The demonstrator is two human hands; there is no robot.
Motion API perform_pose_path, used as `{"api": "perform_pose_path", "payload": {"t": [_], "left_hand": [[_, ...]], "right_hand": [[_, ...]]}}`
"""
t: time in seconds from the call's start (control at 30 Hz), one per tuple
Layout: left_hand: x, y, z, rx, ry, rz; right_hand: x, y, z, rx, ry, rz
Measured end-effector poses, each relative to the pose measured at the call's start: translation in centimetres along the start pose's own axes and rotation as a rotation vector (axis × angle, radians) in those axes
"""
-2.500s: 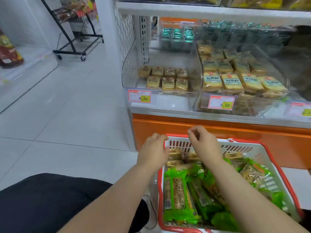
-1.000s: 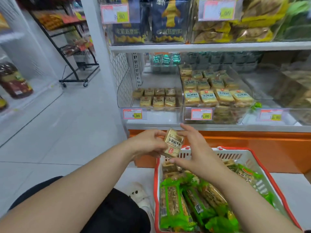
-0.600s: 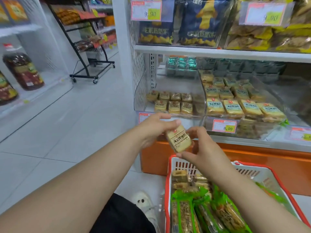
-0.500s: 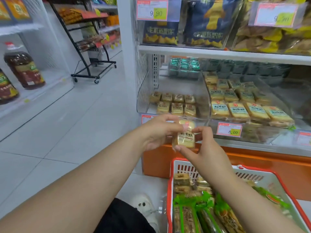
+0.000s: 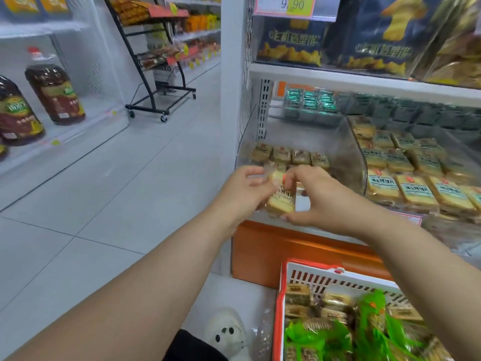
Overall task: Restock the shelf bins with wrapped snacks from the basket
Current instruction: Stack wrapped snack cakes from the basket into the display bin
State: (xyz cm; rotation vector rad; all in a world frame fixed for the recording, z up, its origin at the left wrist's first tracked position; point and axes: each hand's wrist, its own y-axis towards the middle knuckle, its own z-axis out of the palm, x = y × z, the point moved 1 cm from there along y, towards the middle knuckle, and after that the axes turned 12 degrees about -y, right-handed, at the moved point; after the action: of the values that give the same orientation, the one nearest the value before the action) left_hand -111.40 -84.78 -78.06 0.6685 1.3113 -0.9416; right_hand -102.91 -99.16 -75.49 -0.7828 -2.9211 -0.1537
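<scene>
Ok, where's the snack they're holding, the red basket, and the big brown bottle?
wrapped snack (image 5: 282,200), head view, printed wrapper front.
basket (image 5: 309,265), head view, red top rim.
brown bottle (image 5: 56,96), head view, its label.

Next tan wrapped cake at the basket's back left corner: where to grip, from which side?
Judging by its pose, pinch the tan wrapped cake across its short edges, coming straight down from above. It lies flat on top of the pile, face up, hard against the basket back wall and left rim, so side access looks blocked.
</scene>
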Motion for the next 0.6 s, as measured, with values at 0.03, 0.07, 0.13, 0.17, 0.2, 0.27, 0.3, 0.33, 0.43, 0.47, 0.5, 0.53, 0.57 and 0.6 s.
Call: {"api": "perform_pose_path", "payload": {"t": [0.03,0.07,0.13,0.17,0.2,0.27,0.3,0.33,0.43,0.47,0.5,0.53,0.57,0.6], "left_hand": [[-0.4,0.5,-0.7,-0.050,0.146,0.109],[-0.7,1.0,-1.6,-0.118,0.353,0.229],[-1.0,1.5,-3.0,-0.176,0.755,0.408],[-0.8,1.6,-3.3,-0.144,0.877,0.434],[-0.6,1.6,-3.4,-0.092,0.949,0.438],[0.0,1.3,-3.4,-0.022,1.004,0.432],[0.1,1.2,-3.4,-0.007,1.009,0.429],[0.1,1.1,-3.4,0.001,1.011,0.428],[0.0,1.0,-3.5,0.013,1.009,0.408],[0.0,1.0,-3.5,0.013,1.006,0.407],[0.0,1.0,-3.5,0.009,1.002,0.405],[0.1,1.0,-3.4,0.004,0.999,0.400],[0.1,0.9,-3.3,0.000,0.997,0.391],[0.2,1.0,-3.2,-0.002,0.997,0.379]], "right_hand": [[-0.4,1.0,-0.7,-0.020,0.034,0.018],[-0.9,2.2,-1.2,-0.055,0.098,0.053],[-2.0,5.4,-1.6,-0.116,0.240,0.132],[-2.6,7.3,-1.2,-0.114,0.278,0.163],[-3.1,9.1,-0.3,-0.092,0.294,0.183],[-4.0,12.3,1.9,-0.027,0.312,0.190],[-4.3,13.5,3.0,-0.005,0.321,0.190],[-4.6,14.4,3.8,0.009,0.332,0.192],[-5.5,15.9,5.4,0.036,0.349,0.186],[-5.7,16.2,5.9,0.043,0.359,0.183],[-5.8,16.3,6.2,0.057,0.360,0.178],[-5.8,16.3,6.5,0.078,0.337,0.170],[-5.8,16.4,6.7,0.105,0.285,0.158],[-5.8,16.4,6.9,0.129,0.212,0.140]]}}
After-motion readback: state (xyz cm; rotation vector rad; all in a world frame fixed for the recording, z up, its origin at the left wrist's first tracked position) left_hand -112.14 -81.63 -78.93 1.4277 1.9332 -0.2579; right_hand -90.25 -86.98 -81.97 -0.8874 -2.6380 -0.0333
